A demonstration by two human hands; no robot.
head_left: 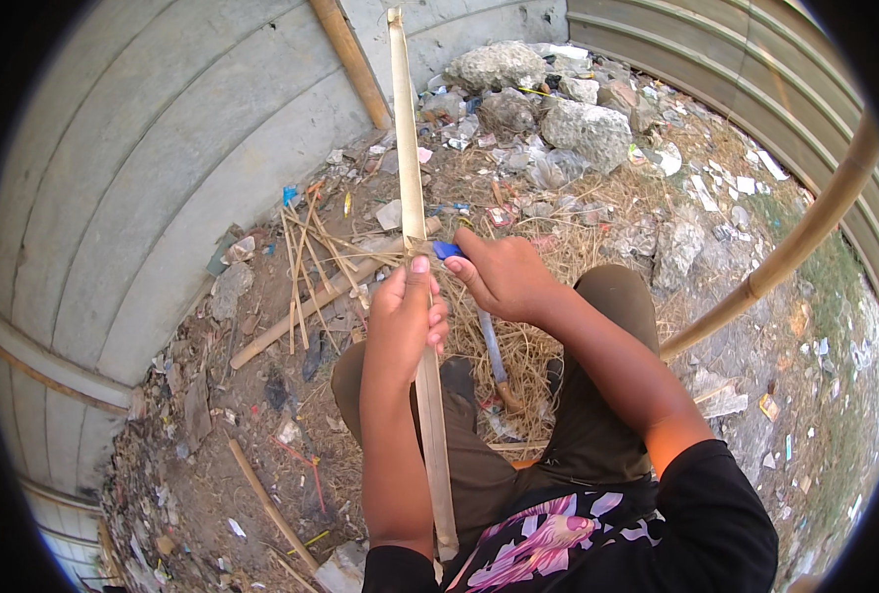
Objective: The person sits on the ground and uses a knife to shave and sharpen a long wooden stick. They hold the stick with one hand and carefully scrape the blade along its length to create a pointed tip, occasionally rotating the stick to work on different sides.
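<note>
A long split bamboo strip (411, 188) stands nearly upright in front of me, its lower end reaching down to my lap. My left hand (403, 314) is wrapped round its middle, with the thumb pressed along the front. Just above that thumb, thin frayed shavings stick out from the strip's node. My right hand (506, 272) is closed on a small blue tool (446, 250) held close against the strip's right side at this node. Most of the tool is hidden by my fingers, and I cannot make out its edge.
Thin bamboo sticks (306, 259) lie over a thicker bamboo pole (291, 326) at left. A long grey blade-like piece (492, 346) lies between my legs on straw. Large rocks (587, 133) and litter sit farther back. A bamboo pole (785, 257) slants at right. A concrete wall (182, 168) stands left.
</note>
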